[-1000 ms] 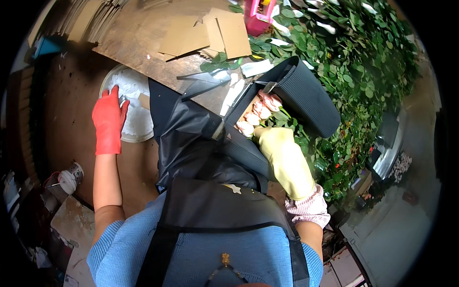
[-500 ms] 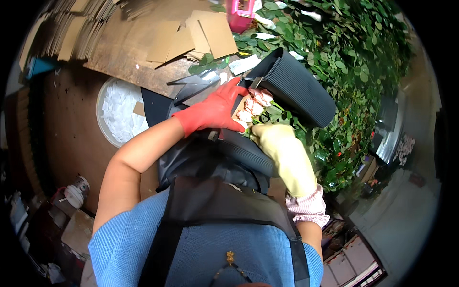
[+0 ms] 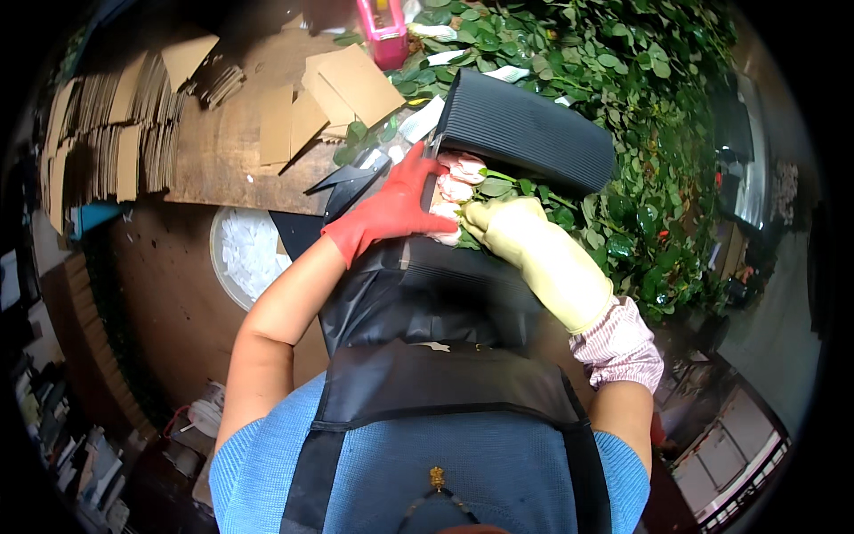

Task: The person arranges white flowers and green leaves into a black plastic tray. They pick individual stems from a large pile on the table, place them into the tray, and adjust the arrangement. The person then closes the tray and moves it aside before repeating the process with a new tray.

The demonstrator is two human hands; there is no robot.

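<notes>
My left hand (image 3: 398, 206), in a red glove, is wrapped over the near-left side of a bunch of pale pink roses (image 3: 455, 185), thumb and fingers around the heads. My right hand (image 3: 489, 222), in a yellow glove with a striped cuff, has its fingers curled on the green stems just below the heads. The roses lie within a black ribbed wrapper (image 3: 525, 125), whose upper flap stands beyond them and whose lower part is at my front, over black plastic sheeting (image 3: 365, 298). A dark angled metal piece (image 3: 342, 184) lies left of the bunch on the wooden table (image 3: 213, 169).
Stacked cardboard pieces (image 3: 124, 133) line the left; loose cards (image 3: 342, 89) lie mid-table. A pink plastic holder (image 3: 382, 40) stands at the back, beside piled leafy stems (image 3: 649, 178). A white tub of paper scraps (image 3: 249, 254) is below the table edge, left.
My left hand has moved from the tub onto the roses. My right hand has risen slightly, staying at the stems. The wrapper's upper flap lies more level, and the view has shifted.
</notes>
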